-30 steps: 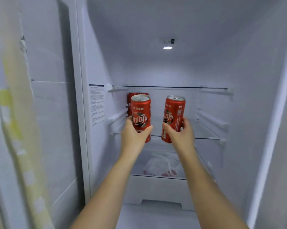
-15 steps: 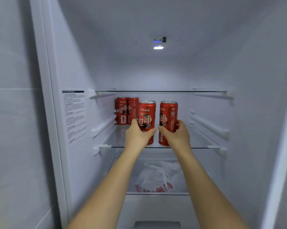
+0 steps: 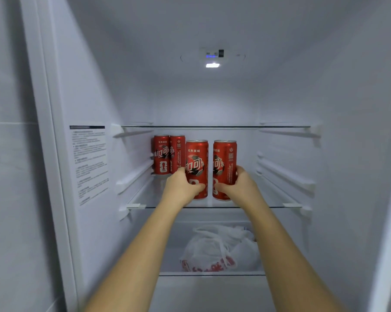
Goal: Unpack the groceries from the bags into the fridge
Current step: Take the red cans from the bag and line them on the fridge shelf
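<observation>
Front cans [image 3: 196, 163] now sit deeper on shelf [image 3: 269, 207], L hand [image 3: 181, 188] & R hand [image 3: 243, 188] fingers [image 3: 240, 171] curled round one each, lining up beside back pair [image 3: 168, 154]

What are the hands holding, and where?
The left hand grips the left front can, right hand the right front can, each around its lower half.
</observation>
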Tool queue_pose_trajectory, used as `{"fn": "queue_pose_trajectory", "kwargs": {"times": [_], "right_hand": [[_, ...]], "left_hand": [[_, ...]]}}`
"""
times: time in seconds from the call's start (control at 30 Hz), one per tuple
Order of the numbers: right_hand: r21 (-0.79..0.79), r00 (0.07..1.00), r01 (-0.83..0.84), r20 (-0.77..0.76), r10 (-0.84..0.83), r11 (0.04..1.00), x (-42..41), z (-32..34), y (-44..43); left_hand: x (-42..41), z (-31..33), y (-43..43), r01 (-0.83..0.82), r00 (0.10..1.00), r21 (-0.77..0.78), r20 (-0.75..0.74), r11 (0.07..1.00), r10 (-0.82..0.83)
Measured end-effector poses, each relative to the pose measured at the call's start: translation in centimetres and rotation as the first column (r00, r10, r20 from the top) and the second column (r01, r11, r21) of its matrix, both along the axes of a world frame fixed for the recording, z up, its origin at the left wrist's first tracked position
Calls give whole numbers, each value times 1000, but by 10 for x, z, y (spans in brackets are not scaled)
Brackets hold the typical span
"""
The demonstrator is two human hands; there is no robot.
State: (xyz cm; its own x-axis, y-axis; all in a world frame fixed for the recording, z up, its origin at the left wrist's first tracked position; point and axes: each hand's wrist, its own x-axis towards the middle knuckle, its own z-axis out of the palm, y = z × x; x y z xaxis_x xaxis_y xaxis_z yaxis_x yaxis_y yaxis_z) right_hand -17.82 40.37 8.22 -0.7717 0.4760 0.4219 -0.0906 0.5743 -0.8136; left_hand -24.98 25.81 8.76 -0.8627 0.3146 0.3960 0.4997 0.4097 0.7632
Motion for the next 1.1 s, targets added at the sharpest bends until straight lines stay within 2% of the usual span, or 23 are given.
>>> {"fn": "queue_pose_trajectory", "kwargs": {"times": [0.2,0.3,0.47,0.57,0.77,1.1], "right_hand": [[9,995,69,73,-70,998,-32,7,8],[52,989,92,112,-97,994,-53,13,14],[132,973,101,193,-126,986,-93,21,28],[145,970,102,206,-131,984,-118,21,36],[165,967,114,206,-148,980,-155,24,47],[95,983,133,113,-143,987,-169,13,56]], "left_hand": [[-27,2,20,-66,997,-61,-50,996,63],[-48,7,28,-117,991,-178,-79,977,104],[-85,23,41,-232,972,-468,-132,853,192],[-111,25,53,-249,968,-558,-123,792,217],[-141,22,66,-324,946,-560,-213,763,245],[-151,10,71,-314,943,-416,-239,853,231]]}}
